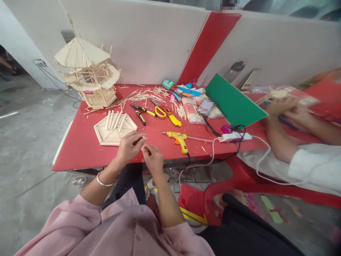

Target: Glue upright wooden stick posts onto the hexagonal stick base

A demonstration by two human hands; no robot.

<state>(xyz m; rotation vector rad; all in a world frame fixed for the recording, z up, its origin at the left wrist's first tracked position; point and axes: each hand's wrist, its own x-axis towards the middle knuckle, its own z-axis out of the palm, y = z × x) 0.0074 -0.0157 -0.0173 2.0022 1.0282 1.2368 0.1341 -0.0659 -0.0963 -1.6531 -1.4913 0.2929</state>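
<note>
My left hand is closed in a pinch on a small wooden piece at the table's front edge. Just right of it, my right hand pinches at the lower end of the same small piece, its fingers curled. The piece is mostly covered by my fingertips. Left of my hands lies a flat hexagonal base made of wooden sticks, with several thicker sticks standing on it. A yellow glue gun lies on its side to the right of my hands.
A stick-built pagoda stands at the back left of the red table. Pliers, scissors, loose sticks and a green board lie behind. Another person's hands are at the right, near a power strip.
</note>
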